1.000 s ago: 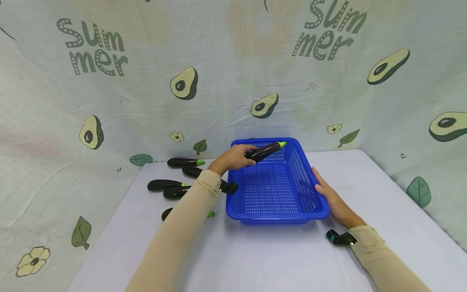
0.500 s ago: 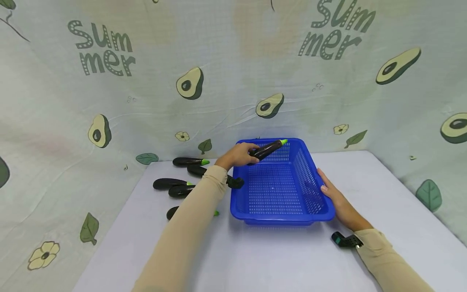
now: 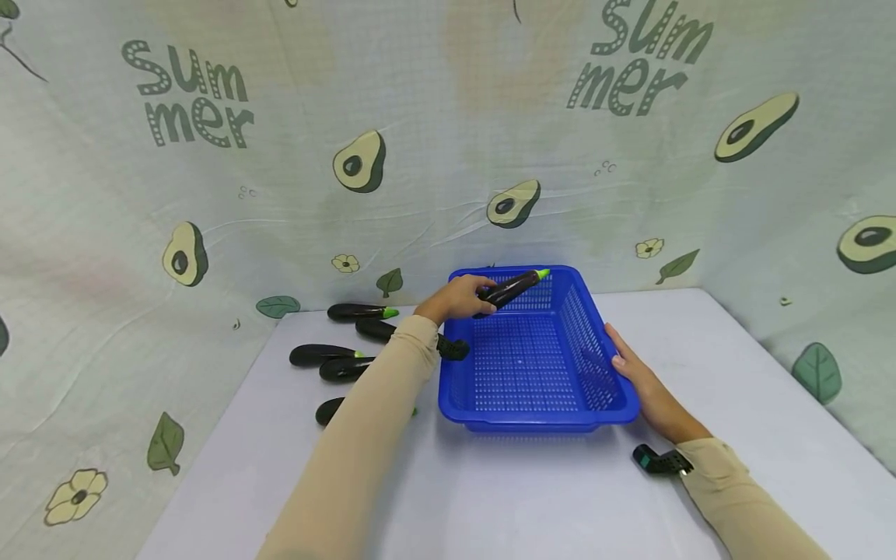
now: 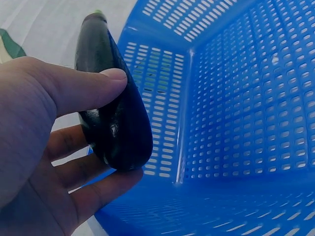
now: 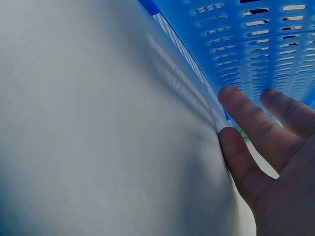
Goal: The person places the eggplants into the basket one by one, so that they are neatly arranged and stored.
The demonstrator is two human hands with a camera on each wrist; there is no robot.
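Note:
My left hand (image 3: 463, 299) grips a dark, glossy eggplant (image 3: 514, 288) by its thick end, above the back left part of a blue plastic basket (image 3: 539, 426). The eggplant's green stem end points up and to the right. In the left wrist view the thumb lies across the eggplant (image 4: 118, 132), with fingers curled behind it. My right hand (image 3: 647, 393) is at the basket's right side, thumb by the rim. In the right wrist view its fingers reach straight along the perforated outer wall (image 5: 236, 44), the lowest at the white tabletop. No eggplants show inside the basket.
Several more eggplants (image 3: 322, 355) lie on the white table (image 3: 518, 498) left of the basket, some partly hidden by my left sleeve (image 3: 364, 435). A cloth backdrop (image 3: 434, 101) printed with avocados rises close behind the basket. My right sleeve (image 3: 742, 498) crosses the front right.

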